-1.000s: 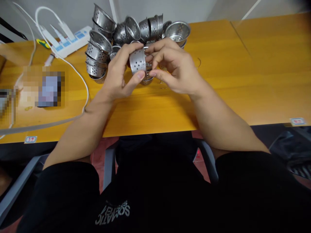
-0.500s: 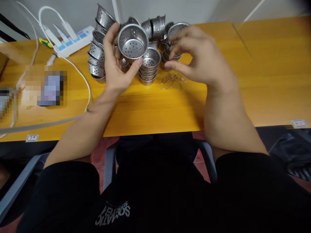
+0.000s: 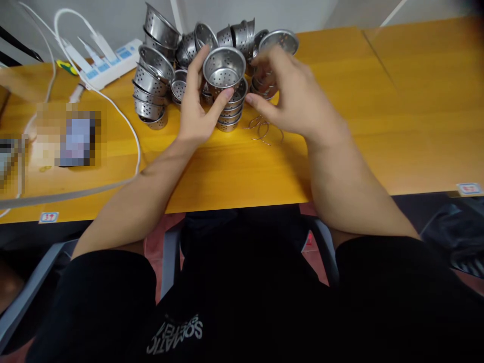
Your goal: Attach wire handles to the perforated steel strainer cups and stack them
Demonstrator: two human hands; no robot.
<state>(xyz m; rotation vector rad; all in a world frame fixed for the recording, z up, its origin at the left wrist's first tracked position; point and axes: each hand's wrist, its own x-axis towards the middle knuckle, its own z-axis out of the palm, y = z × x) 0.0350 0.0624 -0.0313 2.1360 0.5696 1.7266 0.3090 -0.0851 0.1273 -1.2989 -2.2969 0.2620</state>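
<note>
My left hand [image 3: 202, 111] is wrapped round a perforated metal cup [image 3: 224, 68], its mouth tilted toward me. That cup hangs just above a short stack of similar cups [image 3: 229, 118] and hides part of it. My right hand [image 3: 283, 91] is to the right of the cup, apart from it, with fingers curved and spread and nothing visible between them. Behind its fingers stands another stack of cups [image 3: 280, 41], partly covered. Below the right hand, thin bent wires [image 3: 260, 128] lie in a loose pile on the wooden table [image 3: 242, 176].
More stacked cups [image 3: 149, 93] stand at the left, and others [image 3: 242, 38] lie along the wall. A white power strip [image 3: 113, 65] with plugs and a white cable [image 3: 134, 136] lies at the left, near a blurred phone [image 3: 77, 141]. Number labels [image 3: 49, 217] mark the table's front edge.
My left hand has moved right and slightly down with the cup. My right hand has moved left, closer to the cup.
</note>
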